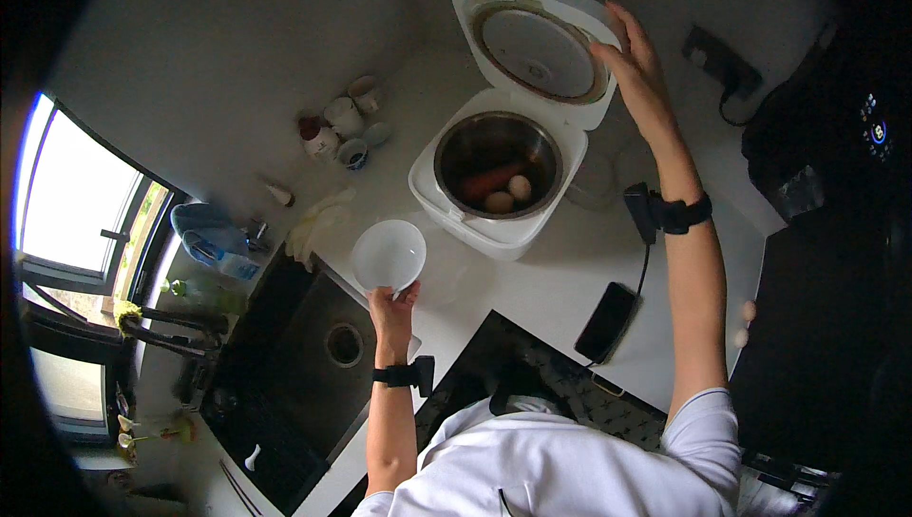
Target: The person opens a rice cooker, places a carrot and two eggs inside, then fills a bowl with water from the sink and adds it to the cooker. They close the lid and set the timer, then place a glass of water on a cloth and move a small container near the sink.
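Note:
My left hand (394, 310) grips a white bowl (388, 257) by its near rim, above the counter beside the sink. Nothing shows inside the bowl. My right hand (634, 68) is at the edge of the raised lid (538, 54) of a white rice cooker (491, 242), thumb on the inner side and fingers along the outer edge. Within the cooker's metal inner pot (445, 153) lie two eggs, one egg (519, 188) touching or close to the other egg (499, 202). Beside them is a long reddish item (491, 180), too dim to name surely.
A black sink (306, 367) with a drain lies left. Several cups (344, 118) stand at the back left, near a pale glove-like item (320, 221). A smartphone (607, 322) with a cable lies on the right counter. A power strip (721, 64) is on the back wall.

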Tool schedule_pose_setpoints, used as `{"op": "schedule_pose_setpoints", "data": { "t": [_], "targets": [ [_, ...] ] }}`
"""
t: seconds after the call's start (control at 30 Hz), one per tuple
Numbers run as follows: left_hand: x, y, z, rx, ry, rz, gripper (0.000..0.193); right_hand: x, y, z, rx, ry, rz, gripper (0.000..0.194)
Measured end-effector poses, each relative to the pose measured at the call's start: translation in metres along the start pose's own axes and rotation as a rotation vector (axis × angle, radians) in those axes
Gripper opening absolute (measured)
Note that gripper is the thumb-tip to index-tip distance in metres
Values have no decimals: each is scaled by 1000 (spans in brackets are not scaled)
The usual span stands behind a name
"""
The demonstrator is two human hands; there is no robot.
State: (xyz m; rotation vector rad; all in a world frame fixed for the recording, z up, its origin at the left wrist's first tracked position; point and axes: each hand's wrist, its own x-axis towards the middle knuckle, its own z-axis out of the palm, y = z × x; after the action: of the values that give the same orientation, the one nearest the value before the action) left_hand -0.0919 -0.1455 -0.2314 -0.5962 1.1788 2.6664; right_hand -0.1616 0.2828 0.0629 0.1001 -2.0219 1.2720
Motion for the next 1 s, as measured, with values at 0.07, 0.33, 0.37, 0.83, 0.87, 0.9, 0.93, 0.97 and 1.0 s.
{"op": "schedule_pose_setpoints", "data": {
  "t": [0.07, 0.33, 0.37, 0.83, 0.87, 0.9, 0.93, 0.97, 1.0],
  "targets": [
    [4, -6, 1, 18, -13, 14, 52, -7, -9, -1, -21, -27, 11, 64],
    [24, -18, -11, 80, -95, 16, 57, -51, -33, 6, -128, -124, -91, 61],
    [25, -18, -14, 7, -101, -24, 57, -56, -35, 6, -142, -141, -107, 61],
    [21, -6, -21, 14, -97, -53, 50, -102, -36, 26, -261, -244, -187, 69],
    [16, 0, -17, 161, -123, 4, 48, -100, -36, 29, -231, -225, -175, 71],
    [9, 4, -11, 4, -47, -4, 54, -94, -37, 32, -194, -219, -151, 70],
    [-3, 15, -8, 63, -83, 51, 56, -87, -39, 35, -190, -196, -128, 69],
    [-16, 26, -4, -17, -117, 73, 58, -83, -46, 34, -184, -200, -63, 68],
    [-28, 41, 0, -31, -92, 62, 57, -76, -49, 38, -249, -154, 21, 68]
  ]
}}
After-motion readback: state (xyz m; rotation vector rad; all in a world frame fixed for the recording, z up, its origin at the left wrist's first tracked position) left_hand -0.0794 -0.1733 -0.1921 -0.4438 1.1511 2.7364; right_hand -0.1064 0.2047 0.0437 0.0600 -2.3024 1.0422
